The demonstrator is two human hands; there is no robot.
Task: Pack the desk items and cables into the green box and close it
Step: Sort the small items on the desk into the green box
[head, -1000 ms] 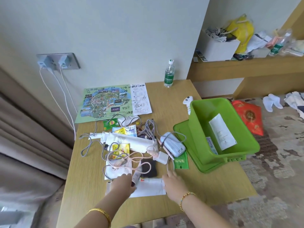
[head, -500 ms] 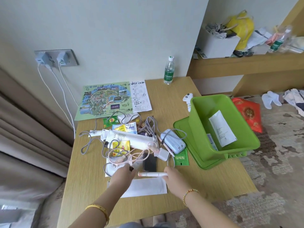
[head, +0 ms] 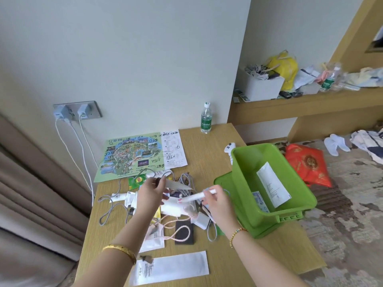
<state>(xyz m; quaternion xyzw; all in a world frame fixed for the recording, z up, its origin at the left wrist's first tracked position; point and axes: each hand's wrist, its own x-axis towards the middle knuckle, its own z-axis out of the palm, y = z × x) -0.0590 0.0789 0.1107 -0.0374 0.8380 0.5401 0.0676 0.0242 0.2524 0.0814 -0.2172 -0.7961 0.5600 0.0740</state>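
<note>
Currently, the right hand (head: 217, 204) is pinching a light, rigid white tube (head: 195, 196); the left hand (head: 151, 192) is gripping a flat sachet (head: 179, 185). Grip mid-barrel; the green box (head: 298, 210) is sitting at 3 o'clock.

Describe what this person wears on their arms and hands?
Both forearms are bare, with no sleeves in view. The left wrist carries a plain gold bangle. The right wrist carries a thin beaded bracelet, gold with a few green beads. No rings or gloves show on either hand.

The green box (head: 269, 206) is smooth glossy plastic; the surface (head: 209, 150) beside it is matt grained wood.
</note>
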